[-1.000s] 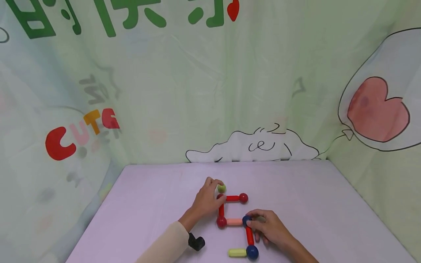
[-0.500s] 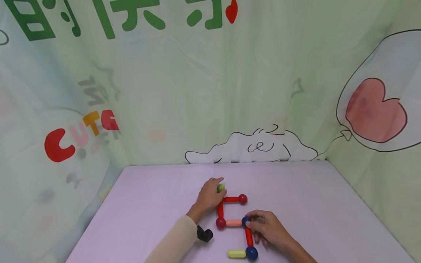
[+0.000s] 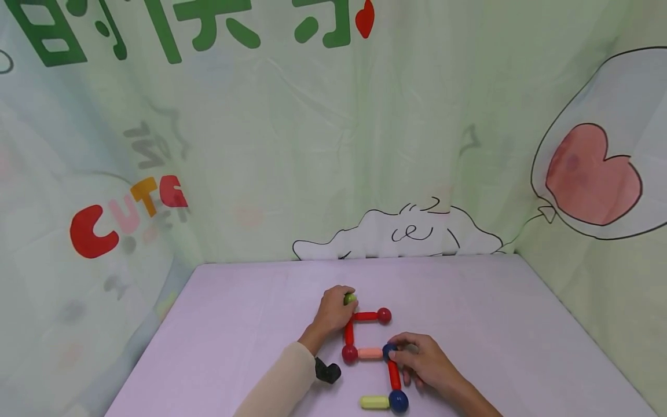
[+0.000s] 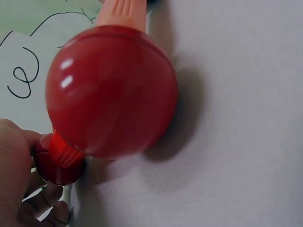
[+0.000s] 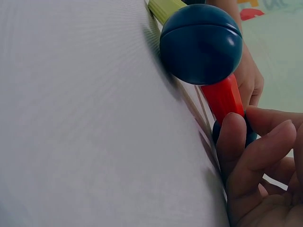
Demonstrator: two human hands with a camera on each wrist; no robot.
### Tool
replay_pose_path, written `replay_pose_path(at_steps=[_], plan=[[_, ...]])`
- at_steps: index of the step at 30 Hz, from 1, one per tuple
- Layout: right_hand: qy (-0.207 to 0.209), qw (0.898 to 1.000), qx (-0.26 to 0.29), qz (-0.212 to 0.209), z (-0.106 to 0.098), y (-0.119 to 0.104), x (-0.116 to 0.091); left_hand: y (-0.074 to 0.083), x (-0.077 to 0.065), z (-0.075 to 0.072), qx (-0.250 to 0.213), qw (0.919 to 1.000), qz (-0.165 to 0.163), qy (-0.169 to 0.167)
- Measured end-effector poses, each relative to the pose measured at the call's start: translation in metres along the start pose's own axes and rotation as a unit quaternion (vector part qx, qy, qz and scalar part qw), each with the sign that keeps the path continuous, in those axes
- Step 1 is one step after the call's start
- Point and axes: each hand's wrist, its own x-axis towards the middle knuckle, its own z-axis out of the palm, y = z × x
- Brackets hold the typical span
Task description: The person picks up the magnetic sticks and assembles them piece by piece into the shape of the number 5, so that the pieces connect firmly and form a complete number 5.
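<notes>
Magnetic rods and balls form a zigzag chain on the table. At its far left corner my left hand [image 3: 333,313] curls its index finger and thumb around a green ball [image 3: 350,299]. The corner's red ball [image 4: 59,163] shows beside that hand's fingers in the left wrist view; the head view hides it. My right hand [image 3: 427,362] pinches a blue ball [image 3: 388,351] between the pink rod [image 3: 370,353] and a red rod [image 3: 394,375]. A nearer blue ball [image 5: 201,45] joins that red rod to a yellow-green rod [image 3: 374,402]. Another red ball [image 4: 111,92] forms the near left corner.
A red rod [image 3: 366,316] ends in a red ball [image 3: 384,315] at the far right of the chain. The black wrist device [image 3: 327,370] sits by the left sleeve. Printed curtains [image 3: 250,174] rise behind the lilac table [image 3: 495,301].
My left thumb has moved from the corner red ball up to the green ball, and the index finger has curled over it. The right hand keeps its pinch on the blue ball.
</notes>
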Motion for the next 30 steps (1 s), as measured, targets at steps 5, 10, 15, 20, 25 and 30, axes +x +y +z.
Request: replay_pose_path(at_steps=[5,10,15,20,25,30], plan=[[0.004,1.0,-0.003,0.004,0.002,-0.001,0.0,0.0,-0.001,-0.001,-0.005,0.9999,0.001,0.009],[0.012,1.0,-0.007,0.015,0.003,0.0,0.0,0.005,-0.005,-0.004,0.006,0.9998,-0.007,0.015],[0.021,1.0,-0.013,0.015,0.003,0.001,0.001,0.016,-0.01,-0.011,0.009,0.9996,0.009,0.025],[0.014,1.0,-0.008,0.01,0.002,0.002,0.002,0.023,-0.016,-0.016,0.002,0.9992,0.029,0.026],[0.014,1.0,-0.012,0.015,0.003,0.003,0.003,0.025,-0.025,-0.019,-0.016,0.9976,0.06,0.031],[0.017,1.0,-0.016,0.012,0.003,0.002,0.002,0.03,-0.034,-0.02,-0.043,0.9954,0.075,0.041]])
